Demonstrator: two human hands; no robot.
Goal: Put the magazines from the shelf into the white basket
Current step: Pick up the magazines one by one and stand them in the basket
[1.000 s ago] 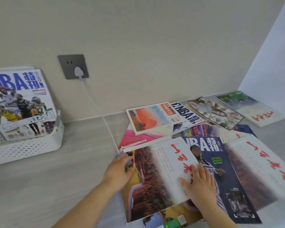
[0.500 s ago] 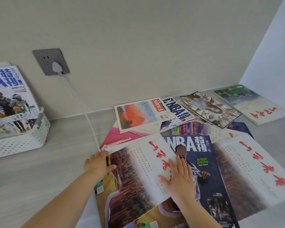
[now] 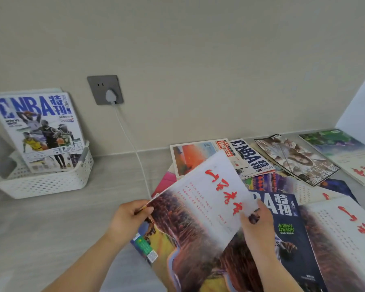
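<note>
Head view. Glossy white magazine with red brush lettering (image 3: 207, 199): thin, flat, raised at a tilt above the spread of loose glossy magazines (image 3: 293, 161) on the pale wood-grain shelf (image 3: 51, 224). Left hand (image 3: 133, 213) pinches its left corner; right hand (image 3: 259, 225) grips its right edge. White perforated plastic basket (image 3: 51, 184), rectangular, stands well to the left, holding an upright NBA magazine (image 3: 40, 131).

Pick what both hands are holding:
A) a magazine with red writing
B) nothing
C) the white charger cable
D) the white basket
A: the left hand and the right hand each grip one side edge of the magazine with red writing.
</note>
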